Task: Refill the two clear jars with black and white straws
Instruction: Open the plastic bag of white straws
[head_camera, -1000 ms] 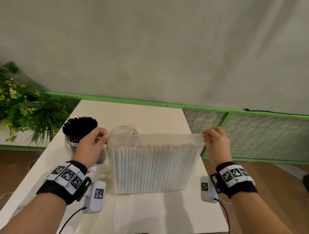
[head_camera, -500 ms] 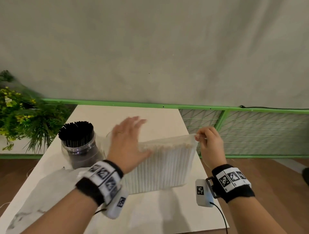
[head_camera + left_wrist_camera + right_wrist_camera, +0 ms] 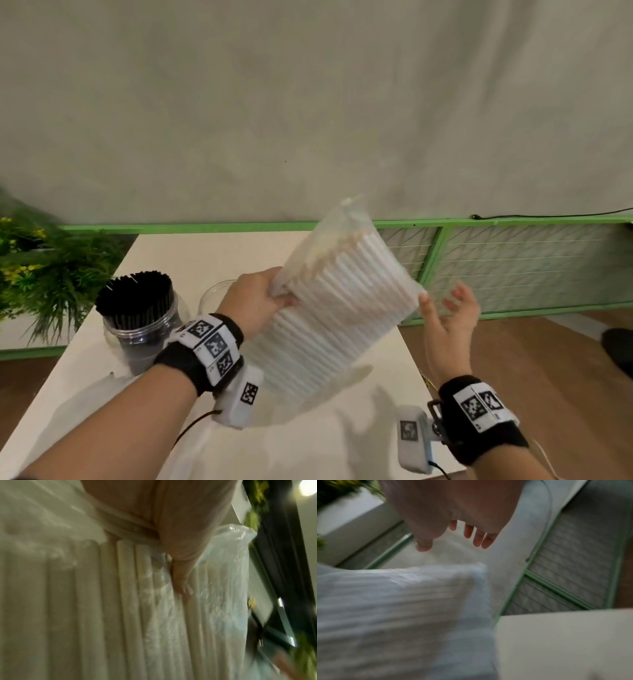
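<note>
A clear plastic bag of white straws point(image 3: 337, 308) is lifted off the table and tilted, its open end up and to the right. My left hand point(image 3: 260, 301) grips the bag's left edge; in the left wrist view its thumb point(image 3: 181, 585) presses on the bag point(image 3: 154, 615). My right hand point(image 3: 448, 318) hovers open just right of the bag's corner, fingers spread, holding nothing; the right wrist view shows it point(image 3: 453, 536) above the bag point(image 3: 399, 608). A clear jar full of black straws point(image 3: 137, 318) stands at the left. The second clear jar point(image 3: 215, 298) peeks out behind my left hand.
The white table point(image 3: 191, 253) ends at a green-framed mesh panel point(image 3: 513, 267) on the right. A green plant with yellow flowers point(image 3: 37, 274) stands left of the table. A crumpled plastic sheet point(image 3: 144, 404) lies on the table under my left forearm.
My left hand took hold of the bag's left side and lifted and tilted it off the table. My right hand let go of the bag's top corner and opened.
</note>
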Demonstrator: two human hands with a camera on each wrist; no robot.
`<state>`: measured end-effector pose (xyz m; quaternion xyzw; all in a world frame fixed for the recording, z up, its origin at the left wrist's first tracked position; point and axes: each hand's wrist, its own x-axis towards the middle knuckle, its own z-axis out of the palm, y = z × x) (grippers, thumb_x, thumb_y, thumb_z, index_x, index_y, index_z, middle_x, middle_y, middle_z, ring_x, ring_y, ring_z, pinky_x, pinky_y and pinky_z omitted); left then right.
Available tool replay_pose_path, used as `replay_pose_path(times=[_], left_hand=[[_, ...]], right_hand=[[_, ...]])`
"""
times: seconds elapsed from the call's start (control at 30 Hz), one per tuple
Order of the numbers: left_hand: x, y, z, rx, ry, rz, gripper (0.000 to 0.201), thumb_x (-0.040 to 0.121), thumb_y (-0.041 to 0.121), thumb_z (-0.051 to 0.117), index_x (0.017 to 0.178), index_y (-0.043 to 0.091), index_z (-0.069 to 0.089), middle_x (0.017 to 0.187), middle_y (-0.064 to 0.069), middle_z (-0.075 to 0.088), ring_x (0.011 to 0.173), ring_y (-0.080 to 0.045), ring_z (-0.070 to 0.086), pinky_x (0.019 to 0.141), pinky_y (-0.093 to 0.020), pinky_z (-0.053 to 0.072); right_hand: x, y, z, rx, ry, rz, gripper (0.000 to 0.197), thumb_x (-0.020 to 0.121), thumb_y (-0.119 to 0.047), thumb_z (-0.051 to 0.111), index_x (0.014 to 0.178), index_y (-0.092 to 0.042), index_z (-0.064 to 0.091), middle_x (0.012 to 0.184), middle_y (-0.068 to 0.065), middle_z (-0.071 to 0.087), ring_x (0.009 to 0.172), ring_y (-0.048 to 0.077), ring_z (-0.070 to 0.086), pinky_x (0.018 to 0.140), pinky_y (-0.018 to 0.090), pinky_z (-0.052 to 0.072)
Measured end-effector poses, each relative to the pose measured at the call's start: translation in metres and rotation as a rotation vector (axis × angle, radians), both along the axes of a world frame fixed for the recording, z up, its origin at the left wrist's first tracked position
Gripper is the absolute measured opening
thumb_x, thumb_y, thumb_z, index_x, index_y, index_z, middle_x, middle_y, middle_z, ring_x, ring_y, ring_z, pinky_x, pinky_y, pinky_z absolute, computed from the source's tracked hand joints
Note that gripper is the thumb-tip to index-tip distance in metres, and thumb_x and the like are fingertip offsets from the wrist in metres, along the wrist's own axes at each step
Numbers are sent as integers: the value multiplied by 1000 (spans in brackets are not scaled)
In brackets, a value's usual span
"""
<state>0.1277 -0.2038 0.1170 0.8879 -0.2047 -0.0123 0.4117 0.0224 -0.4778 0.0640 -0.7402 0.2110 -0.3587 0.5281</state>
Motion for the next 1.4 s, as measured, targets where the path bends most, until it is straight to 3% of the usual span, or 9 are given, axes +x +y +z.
replay_pose_path(times=[0.2,0.33,0.47,0.6,0.83,0.97,1.07,1.17,1.4], left_hand=[[-3,24,-6,-425,257,54,66,58,46,82,113,15,61,104,3,70,99,-17,65,74,-27,54],[-9,35,-13,-529,285,77,26,73,12,77,97,13,66,82,6,75,93,-18,69,69,-18,55],[-6,48,-23,-693,342,104,61,58,24,89,109,7,60,101,-5,72,100,-21,67,90,-35,52],[-5,57,-37,-620,320,171,52,43,45,88,80,13,70,90,-8,74,96,-28,68,98,-48,47],[-17,66,-32,-559,328,160,52,72,27,82,117,9,62,95,1,71,85,-12,65,86,-55,49],[-24,66,-33,-620,332,118,35,81,13,72,114,7,63,106,-3,69,75,2,64,72,-25,57],[-22,70,-43,-613,357,159,72,64,39,85,123,5,58,114,-9,68,103,-12,66,96,-38,50],[-26,69,-49,-570,299,187,25,73,14,75,97,17,69,96,3,74,97,-10,67,96,-37,47],[-33,66,-42,-501,329,98,20,83,12,70,102,16,69,104,3,71,105,-10,63,99,-33,45]], right_hand=[[12,21,-22,227,147,418,100,64,-67,73,143,-22,32,134,1,55,122,14,53,105,40,42],[23,31,3,202,40,485,56,77,-46,74,122,-17,55,118,0,67,112,17,62,97,45,49],[31,34,17,161,-7,533,31,87,-22,64,115,-15,53,108,-3,68,103,12,65,83,28,53],[37,41,14,119,55,565,25,89,-16,63,112,-17,55,104,-4,69,99,11,66,82,27,51],[36,58,6,131,66,573,34,84,-30,63,114,-16,55,105,-6,70,101,9,65,94,38,51],[31,60,12,136,11,590,26,90,-20,59,114,-15,50,94,-22,66,94,-2,61,85,21,47],[31,65,9,185,31,594,46,85,-30,60,126,-13,46,114,-6,66,111,11,61,95,31,49],[29,69,6,195,47,581,44,85,-32,59,123,-13,49,112,1,67,111,20,62,95,37,51],[25,75,15,194,43,608,61,88,-47,61,138,-19,42,131,0,58,122,15,55,105,42,43]])
